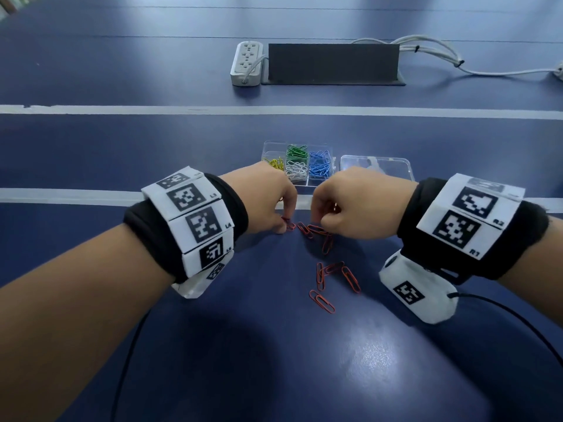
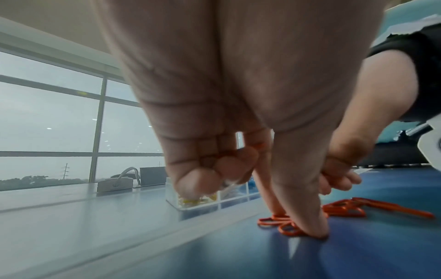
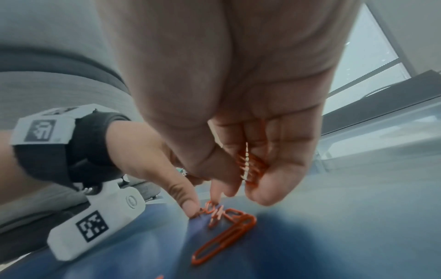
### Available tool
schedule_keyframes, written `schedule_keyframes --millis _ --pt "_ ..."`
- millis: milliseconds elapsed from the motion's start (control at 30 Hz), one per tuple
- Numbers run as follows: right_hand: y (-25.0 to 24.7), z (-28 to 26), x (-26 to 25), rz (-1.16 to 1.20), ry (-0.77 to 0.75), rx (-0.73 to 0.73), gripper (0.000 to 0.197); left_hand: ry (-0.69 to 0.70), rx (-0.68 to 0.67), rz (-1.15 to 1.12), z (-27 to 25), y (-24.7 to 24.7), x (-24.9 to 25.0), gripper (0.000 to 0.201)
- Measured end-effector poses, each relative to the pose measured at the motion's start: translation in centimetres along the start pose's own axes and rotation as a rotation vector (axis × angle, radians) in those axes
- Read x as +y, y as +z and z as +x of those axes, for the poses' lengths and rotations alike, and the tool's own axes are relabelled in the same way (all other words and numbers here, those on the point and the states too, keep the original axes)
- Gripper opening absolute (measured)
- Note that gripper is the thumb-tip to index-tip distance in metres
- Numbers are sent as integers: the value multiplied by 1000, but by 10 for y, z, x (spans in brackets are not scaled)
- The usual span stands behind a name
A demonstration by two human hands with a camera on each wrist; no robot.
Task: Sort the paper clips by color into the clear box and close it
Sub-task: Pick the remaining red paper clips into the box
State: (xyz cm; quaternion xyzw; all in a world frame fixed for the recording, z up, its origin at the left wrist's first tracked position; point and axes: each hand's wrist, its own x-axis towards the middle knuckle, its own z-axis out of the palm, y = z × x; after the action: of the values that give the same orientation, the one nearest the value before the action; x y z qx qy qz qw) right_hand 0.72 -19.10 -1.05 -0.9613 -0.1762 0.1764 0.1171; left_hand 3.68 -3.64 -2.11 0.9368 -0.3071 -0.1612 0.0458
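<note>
A clear compartment box (image 1: 320, 181) sits just beyond my hands, with yellow (image 1: 275, 163), green (image 1: 296, 151), white (image 1: 296, 171) and blue clips (image 1: 320, 166) in separate cells. Its open lid (image 1: 377, 167) lies flat to the right. Several loose red paper clips (image 1: 326, 269) lie on the blue table in front of me. My left hand (image 1: 281, 222) presses thumb and forefinger onto red clips (image 2: 284, 224) on the table, and a bit of red shows inside its curled fingers (image 2: 238, 160). My right hand (image 1: 323, 220) holds a bunch of red clips (image 3: 250, 166) in its curled fingers, just above more red clips (image 3: 224, 237).
A white power strip (image 1: 246, 63), a black panel (image 1: 333, 68) and grey cables (image 1: 457, 59) lie at the far side. White tape lines (image 1: 91, 194) cross the table. A thin black cord (image 1: 502, 309) runs from my right wrist.
</note>
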Motion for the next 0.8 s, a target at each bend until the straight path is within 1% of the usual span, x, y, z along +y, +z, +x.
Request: schedule_keyframes --millis 67,200,267,333,467,567,700,800 --pt "1 -2 -2 -38 -44 -36 14 2 -10 15 1 0 0 15" --pt "5 -1 -4 -151 -119 -78 27 3 -28 16 -2 1 -1 8" --pt "5 0 -3 -139 -113 -74 25 0 -24 -10 -5 2 -2 12" --pt "5 1 -2 -99 -101 -76 19 -14 -4 -55 -6 2 -3 14" --pt "1 2 4 -42 -88 -85 17 -49 34 -142 -9 -3 -3 7" --pt "-4 0 6 -24 -87 -98 20 -41 52 -171 -9 -6 -7 5" --pt "0 -1 5 -125 -132 -128 23 -63 42 -238 -6 -11 -11 13" --pt "-1 -2 7 -152 -133 -151 26 -86 60 -266 -4 -15 -13 21"
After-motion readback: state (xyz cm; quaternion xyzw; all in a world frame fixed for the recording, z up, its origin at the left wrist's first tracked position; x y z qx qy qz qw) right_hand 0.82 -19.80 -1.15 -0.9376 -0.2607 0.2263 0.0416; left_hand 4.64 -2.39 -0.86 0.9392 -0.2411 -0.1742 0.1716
